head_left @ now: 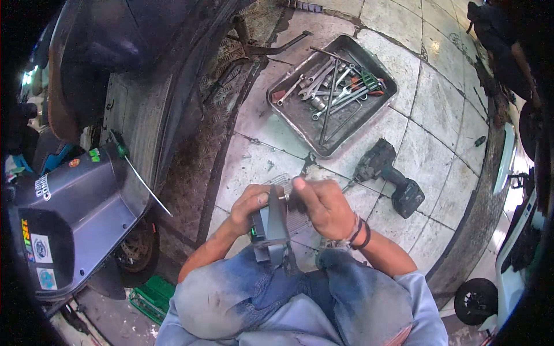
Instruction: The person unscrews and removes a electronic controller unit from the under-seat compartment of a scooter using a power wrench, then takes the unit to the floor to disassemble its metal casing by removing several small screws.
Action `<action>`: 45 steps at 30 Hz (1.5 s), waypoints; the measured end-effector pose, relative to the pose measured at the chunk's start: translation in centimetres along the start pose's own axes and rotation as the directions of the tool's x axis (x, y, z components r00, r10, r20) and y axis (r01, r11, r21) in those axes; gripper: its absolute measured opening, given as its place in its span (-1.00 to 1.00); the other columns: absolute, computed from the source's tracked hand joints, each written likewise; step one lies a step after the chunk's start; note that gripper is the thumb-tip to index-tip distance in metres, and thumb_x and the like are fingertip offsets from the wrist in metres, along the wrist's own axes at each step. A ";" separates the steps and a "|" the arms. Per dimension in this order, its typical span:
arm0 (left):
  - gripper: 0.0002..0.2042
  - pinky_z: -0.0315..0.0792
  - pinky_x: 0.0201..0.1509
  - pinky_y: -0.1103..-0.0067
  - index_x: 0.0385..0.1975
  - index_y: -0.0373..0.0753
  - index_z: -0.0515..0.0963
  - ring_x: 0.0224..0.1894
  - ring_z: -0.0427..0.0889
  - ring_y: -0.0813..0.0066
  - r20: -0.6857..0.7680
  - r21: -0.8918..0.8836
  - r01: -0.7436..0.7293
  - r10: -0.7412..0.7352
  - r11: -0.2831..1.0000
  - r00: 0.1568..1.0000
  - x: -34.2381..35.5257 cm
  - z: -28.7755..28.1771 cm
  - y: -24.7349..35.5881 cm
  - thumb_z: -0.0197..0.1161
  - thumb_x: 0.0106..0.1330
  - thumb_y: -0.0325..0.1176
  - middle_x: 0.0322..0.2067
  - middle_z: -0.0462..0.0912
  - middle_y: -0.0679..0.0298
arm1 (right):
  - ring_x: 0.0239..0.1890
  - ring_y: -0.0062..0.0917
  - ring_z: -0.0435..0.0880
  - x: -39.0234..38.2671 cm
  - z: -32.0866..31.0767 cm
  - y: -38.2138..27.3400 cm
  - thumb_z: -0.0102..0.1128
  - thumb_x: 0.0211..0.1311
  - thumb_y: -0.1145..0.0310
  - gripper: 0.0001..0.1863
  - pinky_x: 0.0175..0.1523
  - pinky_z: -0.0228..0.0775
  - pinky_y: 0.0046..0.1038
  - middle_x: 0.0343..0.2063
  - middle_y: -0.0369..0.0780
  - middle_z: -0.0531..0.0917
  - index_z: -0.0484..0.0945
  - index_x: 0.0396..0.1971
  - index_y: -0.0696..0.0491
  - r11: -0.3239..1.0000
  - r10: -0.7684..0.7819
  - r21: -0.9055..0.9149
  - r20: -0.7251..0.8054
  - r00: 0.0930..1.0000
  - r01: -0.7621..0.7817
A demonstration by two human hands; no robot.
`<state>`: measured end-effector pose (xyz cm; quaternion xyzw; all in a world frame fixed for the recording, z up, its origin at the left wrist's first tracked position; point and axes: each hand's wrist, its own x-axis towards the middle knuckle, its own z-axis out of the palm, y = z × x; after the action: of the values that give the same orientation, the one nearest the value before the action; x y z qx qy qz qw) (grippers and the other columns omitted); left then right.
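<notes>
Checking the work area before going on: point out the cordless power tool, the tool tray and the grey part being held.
Cordless power tool (pixel 395 176), head view: its handle.
Tool tray (pixel 301 120), head view: its bare bottom.
Grey part (pixel 278 224), head view: its broad side.

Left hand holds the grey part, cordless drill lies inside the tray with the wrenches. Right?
Not quite: in the head view the cordless drill lies on the tiled floor, outside the tray with the wrenches. The left hand does hold the grey part.

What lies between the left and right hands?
In the head view, a boxy grey part lies between the left hand and the right hand.
</notes>
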<state>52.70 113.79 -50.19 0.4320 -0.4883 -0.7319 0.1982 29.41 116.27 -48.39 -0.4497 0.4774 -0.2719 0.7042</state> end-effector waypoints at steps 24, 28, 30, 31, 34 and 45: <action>-0.41 0.61 -0.42 0.33 -0.18 -0.53 0.53 -0.52 0.68 0.14 0.004 -0.169 -0.099 0.101 0.981 0.995 0.6 -0.5 0.7 0.03 0.30 0.06 -0.47 0.63 -0.08 | -0.48 -0.29 0.70 -0.9 -0.4 -0.6 0.28 0.24 0.14 -0.48 -0.37 0.50 -0.36 -0.47 -0.12 0.69 0.59 0.14 0.08 0.702 -0.587 -0.525 -0.046 0.808 0.481; -0.42 0.61 -0.40 0.36 -0.15 -0.52 0.54 -0.51 0.68 0.18 0.185 -0.433 0.006 0.082 0.902 0.979 0.2 -1.3 -0.1 0.03 0.30 0.03 -0.47 0.63 -0.04 | -0.50 -0.29 0.69 -0.8 -0.7 -0.8 0.35 0.14 0.22 -0.51 -0.41 0.49 -0.38 -0.50 -0.15 0.66 0.63 0.08 0.08 0.688 -0.641 -0.489 -0.063 0.765 0.536; -0.42 0.60 -0.40 0.37 -0.08 -0.51 0.52 -0.50 0.69 0.18 0.169 -0.325 -0.045 0.105 0.945 0.980 0.7 -1.1 0.7 0.04 0.30 0.02 -0.46 0.63 -0.04 | -0.50 -0.30 0.69 -0.9 -0.4 -1.8 0.36 0.10 0.27 -0.49 -0.41 0.48 -0.39 -0.48 -0.16 0.65 0.62 0.09 0.08 0.656 -0.632 -0.521 0.016 0.775 0.546; -0.42 0.60 -0.40 0.37 -0.08 -0.51 0.52 -0.50 0.69 0.18 0.173 -0.327 -0.043 0.105 0.944 0.979 0.7 -1.1 0.4 0.04 0.30 0.02 -0.46 0.63 -0.04 | -0.50 -0.30 0.69 -0.9 -0.3 -1.3 0.36 0.10 0.27 -0.49 -0.41 0.48 -0.39 -0.48 -0.16 0.65 0.62 0.09 0.08 0.658 -0.630 -0.524 0.012 0.777 0.542; -0.42 0.60 -0.41 0.37 -0.05 -0.49 0.52 -0.50 0.69 0.17 0.281 -0.436 -0.024 0.161 0.900 0.946 1.0 -1.3 -0.3 0.05 0.31 0.03 -0.46 0.63 -0.05 | -0.51 -0.35 0.68 -0.2 -0.4 -0.3 0.37 0.09 0.27 -0.50 -0.43 0.47 -0.40 -0.49 -0.17 0.65 0.63 0.07 0.06 0.710 -0.628 -0.512 -0.148 0.764 0.484; -0.44 0.58 -0.38 0.42 0.00 -0.47 0.53 -0.48 0.68 0.19 0.077 -0.312 -0.058 0.086 0.948 0.993 -0.1 -1.0 -0.3 0.01 0.35 0.00 -0.40 0.64 -0.04 | -0.50 -0.34 0.70 0.8 -0.1 -1.2 0.36 0.17 0.25 -0.60 -0.42 0.49 -0.39 -0.45 -0.21 0.69 0.65 0.03 0.02 0.649 -0.605 -0.633 -0.092 0.791 0.422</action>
<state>53.65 113.42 -50.55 0.3444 -0.3915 -0.8101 0.2680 29.70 115.04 -47.72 -0.7141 0.4870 -0.3667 0.3441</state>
